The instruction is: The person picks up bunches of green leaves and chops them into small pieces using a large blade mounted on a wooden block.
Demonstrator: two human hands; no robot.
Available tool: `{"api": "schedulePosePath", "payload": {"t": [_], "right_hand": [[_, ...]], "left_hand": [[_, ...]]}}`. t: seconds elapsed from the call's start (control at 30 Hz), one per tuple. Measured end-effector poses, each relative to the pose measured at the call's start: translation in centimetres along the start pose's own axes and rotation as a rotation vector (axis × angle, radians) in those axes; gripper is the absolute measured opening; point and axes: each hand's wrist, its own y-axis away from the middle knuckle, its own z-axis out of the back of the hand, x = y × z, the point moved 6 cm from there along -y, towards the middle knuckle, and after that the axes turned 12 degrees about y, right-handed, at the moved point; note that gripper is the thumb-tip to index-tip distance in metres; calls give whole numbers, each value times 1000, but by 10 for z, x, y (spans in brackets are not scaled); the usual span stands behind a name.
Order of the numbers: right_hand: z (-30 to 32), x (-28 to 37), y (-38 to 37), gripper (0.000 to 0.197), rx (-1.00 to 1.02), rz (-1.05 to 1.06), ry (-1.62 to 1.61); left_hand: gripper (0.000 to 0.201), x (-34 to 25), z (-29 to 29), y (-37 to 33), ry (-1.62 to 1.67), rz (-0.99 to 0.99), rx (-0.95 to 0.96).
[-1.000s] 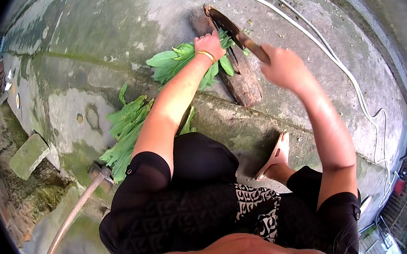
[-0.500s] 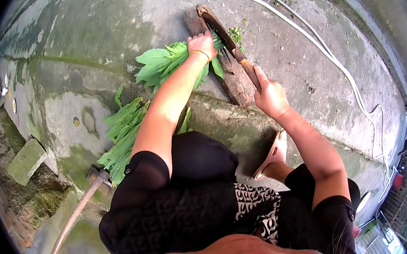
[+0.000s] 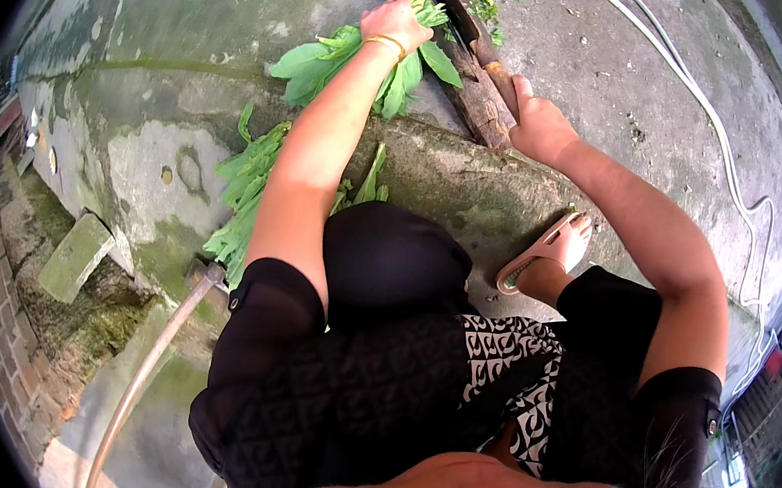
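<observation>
On the concrete ground [image 3: 197, 4], near its far edge in your view, lies a dark wooden block [image 3: 468, 100], its long axis running from far-left toward near-right. Across the left side of this block rests a bundle of green leaves [image 3: 335, 52], stems pointing toward the block and leaf tips to your left. Your left hand [image 3: 393, 23] is closed over the stem end and presses it down on the wood. Your right hand [image 3: 539, 126] is wrapped around the handle of a cleaver [image 3: 458, 18], whose blade reaches away from you along the block, just right of the left hand. A second heap of leaves [image 3: 244, 190] lies nearer you, on the left.
</observation>
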Motion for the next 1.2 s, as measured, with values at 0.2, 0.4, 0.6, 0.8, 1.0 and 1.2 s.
{"api": "schedulePosePath", "payload": {"t": [0.2,0.4,0.6,0.8,1.0,1.2], "right_hand": [[56,-7,8,53,135,98,-340],[40,-1,4,54,264,101,-583],[32,-3,5,57,347,70,-869],[2,8,4,58,544,193,-1464],[-32,-19,-14,63,584,258,-1574],[-2,-17,12,40,-127,-83,-430]], "left_hand": [[78,4,33,33,45,87,-15],[77,-9,59,49,-35,206,5],[75,-46,86,66,-168,269,64],[79,-51,84,62,-267,170,103],[77,-35,34,33,-77,136,150],[79,-5,-2,22,-34,34,129]]}}
